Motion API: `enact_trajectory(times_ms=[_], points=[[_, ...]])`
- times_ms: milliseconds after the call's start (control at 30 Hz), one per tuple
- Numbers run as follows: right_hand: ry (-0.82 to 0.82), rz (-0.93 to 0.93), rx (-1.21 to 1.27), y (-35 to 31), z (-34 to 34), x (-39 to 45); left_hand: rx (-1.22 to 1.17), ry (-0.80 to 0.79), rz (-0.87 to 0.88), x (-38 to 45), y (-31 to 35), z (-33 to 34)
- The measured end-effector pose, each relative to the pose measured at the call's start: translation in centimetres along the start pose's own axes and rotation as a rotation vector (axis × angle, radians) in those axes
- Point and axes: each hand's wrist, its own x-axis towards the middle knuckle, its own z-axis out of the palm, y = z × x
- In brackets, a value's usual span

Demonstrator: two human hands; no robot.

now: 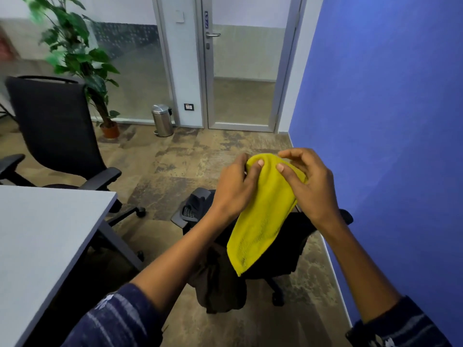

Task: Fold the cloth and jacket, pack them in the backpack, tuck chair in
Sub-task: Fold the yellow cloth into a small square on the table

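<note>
An office room with mottled brown carpet (200, 156), a blue wall (390, 101) on the right and a glass door (240, 78) ahead. A grey table (42, 236) fills the lower left, its corner near a black chair (52, 126). Open floor lies between table and wall. A second chair (275, 246) stands below the hands with a dark jacket (218, 279) draped over it. The left hand (235, 186) and right hand (313, 186) both pinch the top of a hanging yellow cloth (260, 221). A steel bin (162, 120) stands by the door.

Matt, seemingly terry yellow cloth (260, 216)
</note>
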Motion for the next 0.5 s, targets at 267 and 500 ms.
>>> enact_trajectory(times_ms=[267, 500], points=[[-0.210, -0.172, -0.004, -5.1, 4.7, -0.3, -0.275, 0.212, -0.182, 0.0, 0.9, -8.4], [-0.301, -0.244, 0.063, -9.5, 10.4, -1.2, -0.437, 0.277, -0.357, -2.9, -1.2, -15.7]])
